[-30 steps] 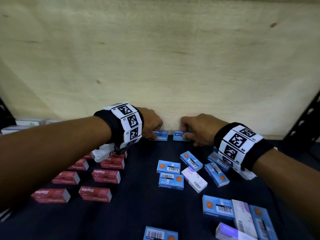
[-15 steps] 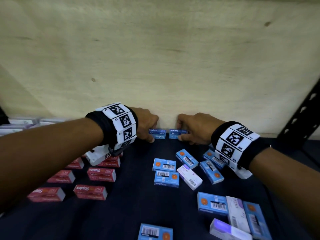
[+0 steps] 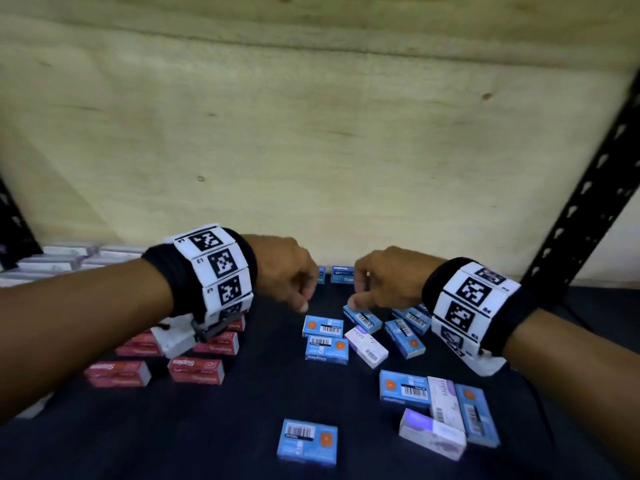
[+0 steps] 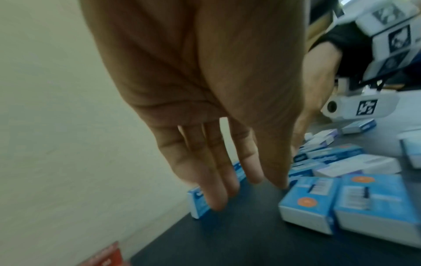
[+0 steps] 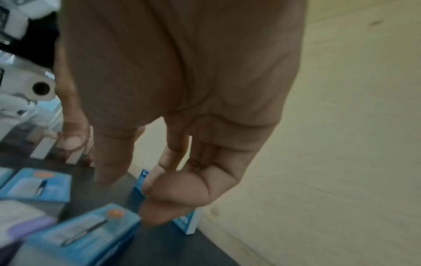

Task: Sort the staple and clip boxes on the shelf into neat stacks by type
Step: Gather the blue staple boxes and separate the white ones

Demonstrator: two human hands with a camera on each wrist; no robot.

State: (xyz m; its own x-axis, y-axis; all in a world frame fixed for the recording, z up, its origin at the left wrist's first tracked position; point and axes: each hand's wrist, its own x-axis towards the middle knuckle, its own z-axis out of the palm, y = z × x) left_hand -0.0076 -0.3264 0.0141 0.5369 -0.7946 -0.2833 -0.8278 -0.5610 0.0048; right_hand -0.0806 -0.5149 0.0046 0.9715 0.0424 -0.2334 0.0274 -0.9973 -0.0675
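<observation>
Two blue staple boxes (image 3: 343, 274) stand side by side against the back board; the left one (image 4: 198, 203) is partly hidden behind my left hand (image 3: 292, 275). That hand hangs just in front of them with straight fingers (image 4: 216, 180) and holds nothing. My right hand (image 3: 382, 282) hovers with loosely curled fingers (image 5: 173, 203), also empty. Its thumb is just over a loose blue box (image 3: 362, 318); I cannot tell if it touches. Several more blue boxes (image 3: 325, 349) and white-purple boxes (image 3: 367, 346) lie scattered at centre and right. Red staple boxes (image 3: 195, 370) lie at the left.
The dark shelf surface (image 3: 207, 427) ends at a pale plywood back board (image 3: 311, 150). A black perforated upright (image 3: 588, 188) rises at the right. A row of white-purple boxes (image 3: 59, 263) lines the far left rear. A single blue box (image 3: 306, 441) lies near the front.
Both hands have let go of the two blue boxes at the back board and drawn back toward me. The boxes stay against the board.
</observation>
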